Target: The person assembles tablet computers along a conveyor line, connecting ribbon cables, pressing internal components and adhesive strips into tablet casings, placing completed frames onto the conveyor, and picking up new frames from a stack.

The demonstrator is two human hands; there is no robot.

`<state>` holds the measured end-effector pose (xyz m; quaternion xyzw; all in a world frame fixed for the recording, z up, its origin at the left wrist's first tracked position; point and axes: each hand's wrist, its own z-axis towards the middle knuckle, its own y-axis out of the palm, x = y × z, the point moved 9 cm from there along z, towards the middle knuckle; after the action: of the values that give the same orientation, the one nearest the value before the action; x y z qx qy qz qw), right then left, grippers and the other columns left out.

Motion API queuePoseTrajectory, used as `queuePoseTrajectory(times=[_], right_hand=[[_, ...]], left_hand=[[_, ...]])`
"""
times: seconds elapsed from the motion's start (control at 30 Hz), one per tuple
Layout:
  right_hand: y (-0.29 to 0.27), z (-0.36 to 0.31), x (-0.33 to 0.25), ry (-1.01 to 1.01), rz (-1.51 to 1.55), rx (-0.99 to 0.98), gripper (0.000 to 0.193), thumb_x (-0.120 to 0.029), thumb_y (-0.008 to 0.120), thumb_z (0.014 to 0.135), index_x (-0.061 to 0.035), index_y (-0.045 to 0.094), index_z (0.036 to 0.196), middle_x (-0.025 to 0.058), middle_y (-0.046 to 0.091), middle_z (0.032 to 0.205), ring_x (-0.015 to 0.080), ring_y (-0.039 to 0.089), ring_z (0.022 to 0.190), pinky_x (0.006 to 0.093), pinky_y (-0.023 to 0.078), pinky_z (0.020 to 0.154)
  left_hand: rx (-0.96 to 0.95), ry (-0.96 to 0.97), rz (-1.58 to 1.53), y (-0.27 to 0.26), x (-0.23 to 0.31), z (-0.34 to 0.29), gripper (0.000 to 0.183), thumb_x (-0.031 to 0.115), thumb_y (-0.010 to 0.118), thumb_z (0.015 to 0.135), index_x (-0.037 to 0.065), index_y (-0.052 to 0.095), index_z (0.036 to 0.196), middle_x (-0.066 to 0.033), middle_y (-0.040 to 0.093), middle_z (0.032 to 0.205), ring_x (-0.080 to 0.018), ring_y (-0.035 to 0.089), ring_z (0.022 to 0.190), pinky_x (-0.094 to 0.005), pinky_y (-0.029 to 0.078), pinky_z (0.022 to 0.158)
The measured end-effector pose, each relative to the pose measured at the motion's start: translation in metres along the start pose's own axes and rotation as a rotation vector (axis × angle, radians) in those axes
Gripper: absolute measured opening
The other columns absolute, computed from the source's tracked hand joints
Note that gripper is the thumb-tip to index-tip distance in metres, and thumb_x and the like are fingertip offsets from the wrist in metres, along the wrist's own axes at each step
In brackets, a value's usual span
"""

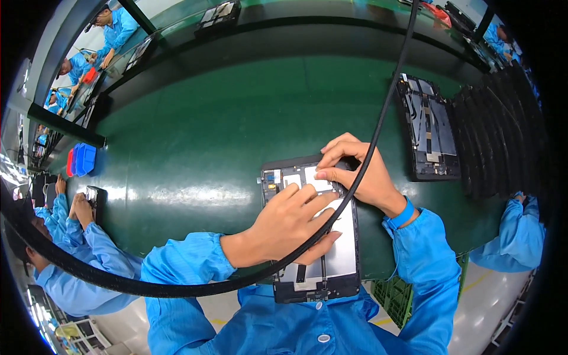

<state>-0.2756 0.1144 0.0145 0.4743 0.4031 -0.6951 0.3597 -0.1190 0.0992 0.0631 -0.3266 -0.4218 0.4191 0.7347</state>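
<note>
An opened tablet [313, 236] lies at six o'clock on the green table [207, 136]. It is steadied by the left hand [284, 228], laid flat with fingers spread, while the right hand [355, 171] is pinched onto something small at the tablet's twelve o'clock end — apparently a fitting step. A careful, steady press seems called for next — nothing more.

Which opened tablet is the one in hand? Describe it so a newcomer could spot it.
Start from the green conveyor belt running across the view. At its near edge, straight in front of the person, lies an opened tablet with its back cover off, under the left hand and right hand. Unlike the second opened tablet farther right beside the black tray stack, this one has hands on it.
</note>
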Motion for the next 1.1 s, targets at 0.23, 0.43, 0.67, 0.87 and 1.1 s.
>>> queuePoseTrajectory(times=[0.23,0.43,0.67,0.87,1.1], right_hand=[[0.003,0.000,0.002,0.022,-0.013,-0.119,0.026,-0.005,0.089,0.089,-0.0019,0.084,0.115,0.0136,0.079,0.117,0.0252,0.069,0.119,0.0385,0.054,0.102],[0.002,-0.013,-0.019,-0.056,0.041,-0.363,0.085,-0.002,0.072,0.094,-0.0028,0.038,0.172,0.0208,0.055,0.165,0.0334,0.053,0.153,0.0465,0.037,0.130],[0.007,-0.018,-0.013,0.079,0.090,-0.416,0.099,0.003,0.075,0.086,-0.0068,0.035,0.175,0.0180,0.051,0.167,0.0342,0.045,0.157,0.0463,0.031,0.133],[0.015,-0.015,-0.018,0.094,0.035,-0.448,0.099,0.004,0.075,0.083,-0.0057,0.036,0.174,0.0176,0.048,0.167,0.0352,0.044,0.158,0.0454,0.031,0.134],[0.014,-0.017,-0.022,0.162,-0.004,-0.450,0.098,0.010,0.057,0.075,-0.0068,0.042,0.170,0.0182,0.049,0.162,0.0382,0.043,0.154,0.0463,0.029,0.133]], left_hand=[[-0.031,0.011,-0.069,0.002,-0.003,0.006,0.035,0.027,0.083,0.086,-0.002,0.071,0.102,-0.0195,0.069,0.122,-0.0311,0.060,0.098,-0.0422,0.048,0.079],[0.028,0.015,-0.063,0.000,-0.004,0.002,0.034,0.029,0.087,0.083,0.003,0.066,0.088,-0.0181,0.073,0.129,-0.0294,0.059,0.083,-0.0418,0.044,0.069],[0.042,0.007,-0.086,0.000,-0.006,-0.001,0.034,0.029,0.087,0.083,0.004,0.065,0.084,-0.0188,0.073,0.132,-0.0289,0.059,0.084,-0.0422,0.044,0.069],[0.063,0.012,-0.074,-0.002,-0.006,-0.005,0.033,0.029,0.086,0.084,0.004,0.065,0.083,-0.0180,0.074,0.132,-0.0289,0.060,0.090,-0.0427,0.043,0.072],[0.255,0.046,-0.045,-0.044,-0.026,-0.027,0.034,0.040,0.074,0.091,0.007,0.069,0.085,-0.0081,0.075,0.104,-0.0275,0.059,0.080,-0.0415,0.042,0.067]])
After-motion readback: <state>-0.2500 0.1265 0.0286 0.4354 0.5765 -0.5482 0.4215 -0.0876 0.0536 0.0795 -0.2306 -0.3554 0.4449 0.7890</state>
